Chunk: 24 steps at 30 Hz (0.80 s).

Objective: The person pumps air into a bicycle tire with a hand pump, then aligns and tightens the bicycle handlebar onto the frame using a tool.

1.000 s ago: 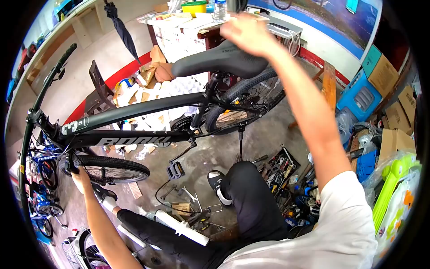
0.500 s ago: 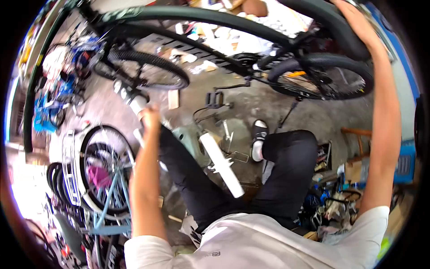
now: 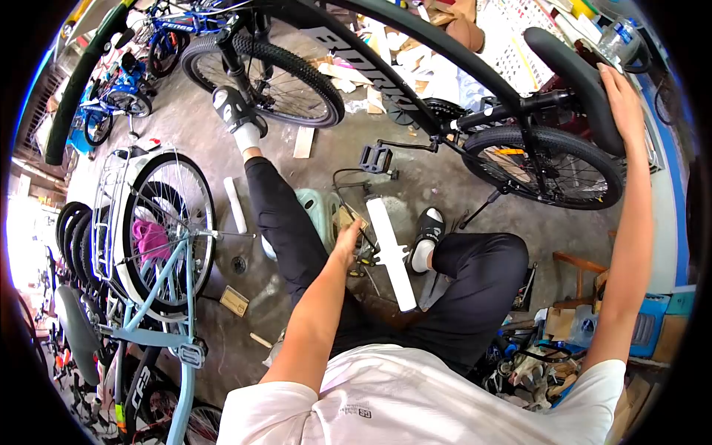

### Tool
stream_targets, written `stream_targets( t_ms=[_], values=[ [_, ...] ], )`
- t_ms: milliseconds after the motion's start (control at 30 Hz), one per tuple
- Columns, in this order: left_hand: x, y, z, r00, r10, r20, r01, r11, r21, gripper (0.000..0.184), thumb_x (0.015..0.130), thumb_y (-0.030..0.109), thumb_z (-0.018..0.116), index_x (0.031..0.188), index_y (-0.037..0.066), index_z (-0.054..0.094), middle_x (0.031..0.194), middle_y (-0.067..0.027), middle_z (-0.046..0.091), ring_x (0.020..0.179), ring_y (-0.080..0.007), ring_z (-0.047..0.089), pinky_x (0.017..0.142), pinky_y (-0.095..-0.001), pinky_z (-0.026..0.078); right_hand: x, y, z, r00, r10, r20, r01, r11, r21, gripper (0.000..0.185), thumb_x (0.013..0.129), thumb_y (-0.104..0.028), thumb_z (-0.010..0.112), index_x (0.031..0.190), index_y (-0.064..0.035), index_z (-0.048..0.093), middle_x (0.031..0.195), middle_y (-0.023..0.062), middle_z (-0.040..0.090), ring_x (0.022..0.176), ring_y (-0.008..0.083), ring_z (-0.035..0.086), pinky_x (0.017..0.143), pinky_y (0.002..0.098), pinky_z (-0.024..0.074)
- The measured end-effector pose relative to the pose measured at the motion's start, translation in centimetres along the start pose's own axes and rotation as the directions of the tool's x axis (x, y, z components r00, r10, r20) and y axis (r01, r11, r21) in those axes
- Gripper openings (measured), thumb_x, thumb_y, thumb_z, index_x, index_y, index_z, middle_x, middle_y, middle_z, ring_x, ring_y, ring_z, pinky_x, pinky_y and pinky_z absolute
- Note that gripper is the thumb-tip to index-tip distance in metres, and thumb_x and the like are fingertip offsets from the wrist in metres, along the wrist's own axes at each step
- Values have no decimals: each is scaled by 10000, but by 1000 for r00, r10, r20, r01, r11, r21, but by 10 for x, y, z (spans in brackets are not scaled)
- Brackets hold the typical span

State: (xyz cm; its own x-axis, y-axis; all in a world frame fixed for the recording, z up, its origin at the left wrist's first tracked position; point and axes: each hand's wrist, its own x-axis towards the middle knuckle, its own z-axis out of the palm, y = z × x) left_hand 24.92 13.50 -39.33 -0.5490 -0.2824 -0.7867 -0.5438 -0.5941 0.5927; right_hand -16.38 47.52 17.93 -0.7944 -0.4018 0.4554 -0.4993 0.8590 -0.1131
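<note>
Concrete floor (image 3: 230, 153) spreads beneath the black bicycle (image 3: 371, 74), slanting from upper left to right across the top of the frame. Its saddle (image 3: 575, 78) sits under the right hand (image 3: 624, 104), fingers extended, not gripping. Near centre, the left hand (image 3: 347, 241) is nearer the white tube (image 3: 393, 256), just rightward and steeply slanted; whether it grips anything I can't tell.

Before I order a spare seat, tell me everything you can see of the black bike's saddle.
The saddle is black and smooth-looking, perhaps synthetic-covered, with a rounded, narrower nose and a broader rear. No tear shows; any small markings are unreadable. It is mounted on a black seatpost above the rear wheel, nose pointing toward the front of the bike. The person's right hand rests against its edge, fingers touching it.
</note>
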Motion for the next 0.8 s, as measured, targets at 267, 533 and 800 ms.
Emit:
stream_targets(
  t_ms=[267, 533, 800],
  values=[
    [-20, 61, 1, 969, 153, 195, -134, 985, -107, 835, 940, 577, 674, 1525, 34, 430, 1299, -129, 613, 1257, -233, 540, 1107, -504, 388, -10, -21, -4, 999, 27, -45, -27, 1000, 12, 560, 1025, -544, 480, 1338, -118, 664, 1343, 164, 667, 1267, 347, 612, 1062, 391, 442],
    [13, 21, 20, 993, 81, -83, -74, 994, 77, 777, 953, 483, 667, 1506, 1, 411, 1309, -186, 540, 1177, -317, 525, 936, -471, 461, -11, -22, -6, 998, 49, -36, -49, 999, -14, 563, 1016, -563, 478, 1337, -141, 668, 1336, 159, 673, 1256, 357, 617, 1052, 396, 451],
    [35, -16, 20, 915, 221, -339, -151, 963, 222, 670, 875, 412, 727, 1335, -61, 610, 1292, -262, 672, 1191, -377, 655, 1002, -428, 496, -7, -14, -2, 998, 39, -58, -40, 999, -20, 555, 1011, -582, 473, 1332, -177, 676, 1295, 169, 691, 1229, 373, 629, 1035, 399, 461]
  ],
)
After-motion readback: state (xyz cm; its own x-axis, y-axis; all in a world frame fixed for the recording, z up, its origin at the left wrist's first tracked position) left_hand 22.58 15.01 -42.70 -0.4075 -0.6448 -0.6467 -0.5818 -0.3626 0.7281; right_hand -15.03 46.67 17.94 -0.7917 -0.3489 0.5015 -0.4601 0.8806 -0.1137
